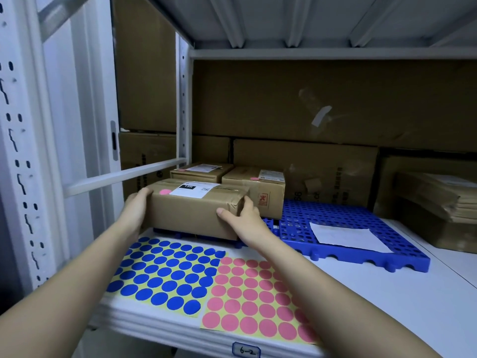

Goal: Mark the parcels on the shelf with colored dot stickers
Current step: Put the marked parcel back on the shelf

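A brown cardboard parcel (191, 210) with a white label and a pink dot sticker on top sits at the front of the shelf. My left hand (135, 210) grips its left end and my right hand (242, 218) grips its right end. Two more parcels stand behind it, the left one (201, 171) and the right one (260, 187), each with a pink dot on top. A sheet of blue dot stickers (165, 275) and a sheet of pink dot stickers (253, 298) lie flat near the shelf's front edge, under my forearms.
A blue perforated plastic mat (361, 251) carries the parcels and a loose white paper (346, 236). Stacked brown packages (438, 202) fill the right. Large cartons line the back. A white upright post (23, 151) and crossbar (124, 177) stand left.
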### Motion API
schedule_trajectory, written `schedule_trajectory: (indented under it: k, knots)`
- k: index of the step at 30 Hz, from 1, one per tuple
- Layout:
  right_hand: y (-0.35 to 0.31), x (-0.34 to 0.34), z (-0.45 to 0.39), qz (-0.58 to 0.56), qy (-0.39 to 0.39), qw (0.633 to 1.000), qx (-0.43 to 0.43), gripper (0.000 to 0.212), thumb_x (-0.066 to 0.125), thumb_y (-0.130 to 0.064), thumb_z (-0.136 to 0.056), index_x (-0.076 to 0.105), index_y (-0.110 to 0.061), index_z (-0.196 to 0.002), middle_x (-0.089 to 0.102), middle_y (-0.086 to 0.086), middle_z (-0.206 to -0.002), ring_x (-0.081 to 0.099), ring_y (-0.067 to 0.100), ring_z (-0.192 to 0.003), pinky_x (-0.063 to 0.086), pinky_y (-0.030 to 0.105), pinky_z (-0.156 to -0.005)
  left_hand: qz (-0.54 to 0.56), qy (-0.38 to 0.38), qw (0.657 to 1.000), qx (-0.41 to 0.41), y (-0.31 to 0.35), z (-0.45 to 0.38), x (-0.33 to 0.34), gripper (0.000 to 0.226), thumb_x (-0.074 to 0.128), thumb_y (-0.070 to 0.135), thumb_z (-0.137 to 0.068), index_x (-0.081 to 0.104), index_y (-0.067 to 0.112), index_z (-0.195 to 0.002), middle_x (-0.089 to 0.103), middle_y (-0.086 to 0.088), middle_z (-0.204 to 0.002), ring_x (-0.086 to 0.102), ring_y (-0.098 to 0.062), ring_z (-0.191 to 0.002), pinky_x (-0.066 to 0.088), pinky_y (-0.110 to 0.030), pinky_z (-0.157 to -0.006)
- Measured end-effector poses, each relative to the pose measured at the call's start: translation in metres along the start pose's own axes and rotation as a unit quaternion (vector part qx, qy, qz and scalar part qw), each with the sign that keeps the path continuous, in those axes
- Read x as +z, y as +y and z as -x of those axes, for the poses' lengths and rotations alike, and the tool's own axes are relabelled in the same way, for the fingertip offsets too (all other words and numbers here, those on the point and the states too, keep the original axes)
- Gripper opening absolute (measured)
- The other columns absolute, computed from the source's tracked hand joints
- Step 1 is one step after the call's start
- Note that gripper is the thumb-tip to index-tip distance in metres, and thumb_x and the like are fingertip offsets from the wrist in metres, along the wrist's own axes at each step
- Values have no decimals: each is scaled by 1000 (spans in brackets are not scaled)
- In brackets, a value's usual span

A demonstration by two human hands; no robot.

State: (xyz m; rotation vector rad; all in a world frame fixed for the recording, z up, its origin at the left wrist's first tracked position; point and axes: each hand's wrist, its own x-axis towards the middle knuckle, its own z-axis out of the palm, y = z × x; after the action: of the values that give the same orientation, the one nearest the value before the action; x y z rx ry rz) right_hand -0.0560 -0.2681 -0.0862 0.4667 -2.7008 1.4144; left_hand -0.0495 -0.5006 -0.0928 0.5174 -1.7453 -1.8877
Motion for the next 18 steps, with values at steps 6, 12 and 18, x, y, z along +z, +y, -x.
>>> schedule_trajectory:
  k: [6,12,18]
  knots:
    - [-2,4,-1,14,-2,1000,-2,91,52,-60,-89,5,-18,-155,21,10,-156,35,31,-138,35,44,-110,-20,-15,1000,16,-1,-8,-7,54,40,48,-97,38,22,-143,42,-9,-144,39,-28,-130,33,-47,-110]
    - [-1,3,-2,17,-5,1000,-1,94,56,-58,-88,4,-17,-155,19,9,-158,32,30,-140,33,44,-112,-13,-34,999,14,-3,-6,-9,63,40,54,-95,30,22,-148,36,-9,-149,35,-28,-134,28,-50,-113]
    - [0,4,1,2,-4,1000,-4,100,61,-56,-86,1,-17,-155,18,10,-158,32,30,-140,33,43,-111,-6,-26,1000,12,-2,-3,-9,62,38,54,-96,28,22,-149,33,-9,-150,33,-29,-135,32,-45,-107]
